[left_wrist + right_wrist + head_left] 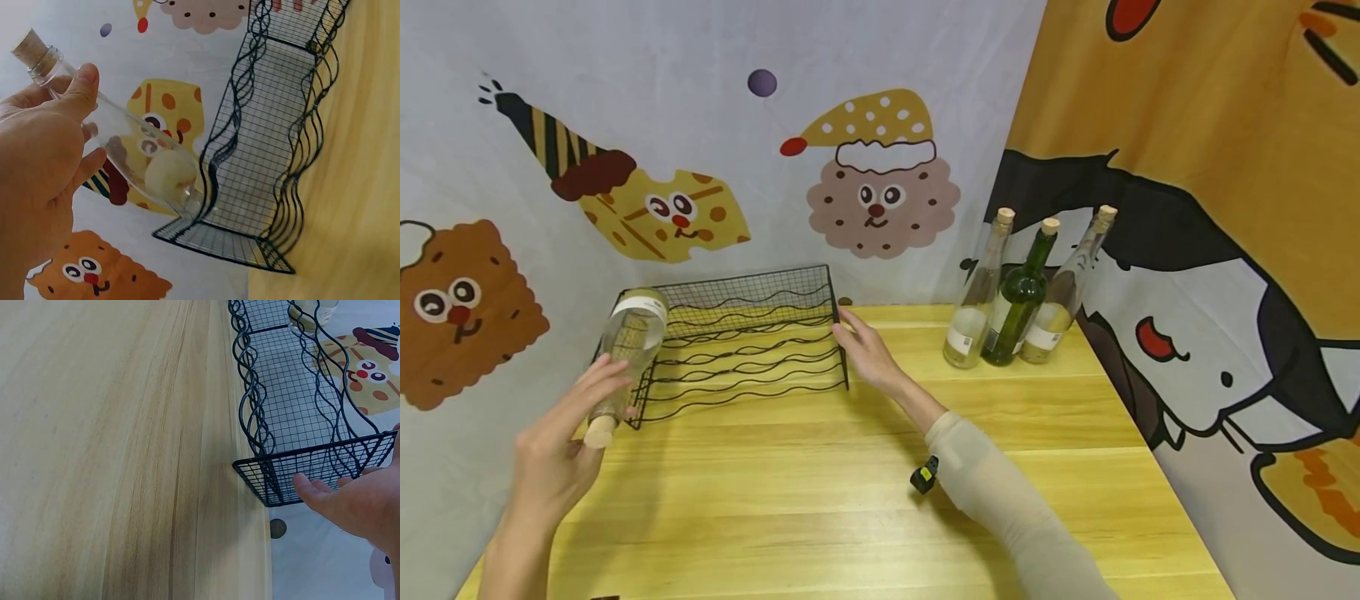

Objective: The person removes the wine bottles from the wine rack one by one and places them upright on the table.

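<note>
My left hand (553, 442) grips a clear glass bottle (638, 333) by its neck, near the cork. The bottle slants with its cork toward me and its base over the left end of a black wire bottle rack (752, 292). In the left wrist view, the thumb lies along the neck and the base of the bottle (169, 178) overlaps the rack's wavy wires. At the rack's other end, my right hand (872, 354) rests against the mesh side panel (312, 462) with fingers extended.
Three corked bottles stand at the back right of the wooden table (790, 500): a clear one (973, 308), a green one (1024, 292) and another clear one (1067, 292). A cartoon-printed cloth (700, 50) hangs close behind the rack.
</note>
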Available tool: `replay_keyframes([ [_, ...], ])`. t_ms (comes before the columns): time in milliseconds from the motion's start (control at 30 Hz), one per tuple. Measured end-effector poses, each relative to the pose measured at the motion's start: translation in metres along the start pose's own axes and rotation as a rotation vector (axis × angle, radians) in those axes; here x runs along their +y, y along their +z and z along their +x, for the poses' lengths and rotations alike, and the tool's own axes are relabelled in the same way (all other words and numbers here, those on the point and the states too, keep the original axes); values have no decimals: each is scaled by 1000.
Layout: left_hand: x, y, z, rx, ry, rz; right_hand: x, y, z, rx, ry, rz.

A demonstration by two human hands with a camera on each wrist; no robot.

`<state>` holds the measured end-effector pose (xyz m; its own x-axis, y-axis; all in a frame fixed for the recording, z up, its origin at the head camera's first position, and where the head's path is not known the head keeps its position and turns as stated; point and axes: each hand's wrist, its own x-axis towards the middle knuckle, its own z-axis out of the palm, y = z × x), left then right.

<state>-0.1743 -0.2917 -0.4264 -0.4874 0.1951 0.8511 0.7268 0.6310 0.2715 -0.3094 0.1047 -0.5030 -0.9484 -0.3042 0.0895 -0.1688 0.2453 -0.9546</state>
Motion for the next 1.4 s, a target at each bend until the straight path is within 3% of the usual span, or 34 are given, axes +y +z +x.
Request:
replay_keyframes([
  [267,2,6,24,67,1,24,-1,1,-1,3,-4,7],
  [533,3,13,37,152,-37,11,0,4,-1,10,8,2],
  [800,-3,18,47,175,-68,71,-1,4,-2,15,14,7],
  [1000,-2,18,57,191,-53,81,2,4,-1,10,16,0],
  [1167,6,16,66,202,-20,80,2,4,-1,13,25,2],
  [1400,31,10,81,226,-9,83,1,4,-1,16,17,-4],
])
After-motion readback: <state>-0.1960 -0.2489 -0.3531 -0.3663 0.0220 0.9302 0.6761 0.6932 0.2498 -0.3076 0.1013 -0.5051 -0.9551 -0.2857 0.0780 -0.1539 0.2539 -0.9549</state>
